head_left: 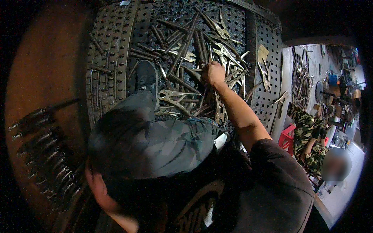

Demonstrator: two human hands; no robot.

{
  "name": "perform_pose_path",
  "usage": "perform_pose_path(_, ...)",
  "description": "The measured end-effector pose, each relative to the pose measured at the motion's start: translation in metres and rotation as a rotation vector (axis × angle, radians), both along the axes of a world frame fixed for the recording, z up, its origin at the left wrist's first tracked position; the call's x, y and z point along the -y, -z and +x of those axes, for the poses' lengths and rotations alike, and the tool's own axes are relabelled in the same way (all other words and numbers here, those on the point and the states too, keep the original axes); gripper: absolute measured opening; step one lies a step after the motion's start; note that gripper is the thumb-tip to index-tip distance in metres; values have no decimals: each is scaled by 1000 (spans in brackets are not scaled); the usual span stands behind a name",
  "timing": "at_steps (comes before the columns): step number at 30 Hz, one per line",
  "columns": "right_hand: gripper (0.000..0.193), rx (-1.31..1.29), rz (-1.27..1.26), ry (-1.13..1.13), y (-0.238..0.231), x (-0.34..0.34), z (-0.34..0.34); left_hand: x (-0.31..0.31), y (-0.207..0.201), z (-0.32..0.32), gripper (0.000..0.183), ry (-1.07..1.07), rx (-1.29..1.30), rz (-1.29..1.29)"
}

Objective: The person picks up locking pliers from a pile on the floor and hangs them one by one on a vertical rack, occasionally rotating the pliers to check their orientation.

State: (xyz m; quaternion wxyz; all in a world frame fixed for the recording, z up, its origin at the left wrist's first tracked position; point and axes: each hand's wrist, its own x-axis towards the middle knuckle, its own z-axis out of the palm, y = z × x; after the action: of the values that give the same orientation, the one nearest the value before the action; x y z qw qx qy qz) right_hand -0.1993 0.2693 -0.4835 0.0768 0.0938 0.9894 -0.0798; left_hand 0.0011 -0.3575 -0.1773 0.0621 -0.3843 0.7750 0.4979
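My right hand [213, 73] is closed over a pile of metal parts; whatever is in its fingers is hidden. Just beyond it lie silvery locking pliers [227, 54], with another pair [221, 31] farther back. Dark, narrow handle-like bars [182, 48] are heaped to its left. Nearer to me, more locking pliers [176, 99] lie with their jaws to the left, by my shoe. At the lower left my left hand [96, 184] is beside my bent leg, blurred, its fingers mostly hidden.
Perforated metal plates [268, 37] lie under the pile. My shoe [146, 75] rests at its left. A row of dark metal pieces [50, 155] stands at left. To the right, a person in camouflage clothing [307, 139] sits by a red crate [286, 139] and more tools [301, 77].
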Motion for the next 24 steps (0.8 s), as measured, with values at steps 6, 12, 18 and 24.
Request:
perform_pose_path(6, 33, 8, -384, 106, -52, -41, -21, 13, 2, 11, 51, 49, 42, 7)
perform_pose_path(12, 31, -32, -531, 190, -40, -85, -4, -15, -10, -1, 51, 131, 3, -63)
perform_pose_path(18, 39, 75, -777, 371, -10, -100, 21, 14, 3, 9, 50, 128, -20, 22)
perform_pose_path(24, 21, 2, -987, 425, -14, -88, 28, -6, -6, 0, 47, 55, -40, 65)
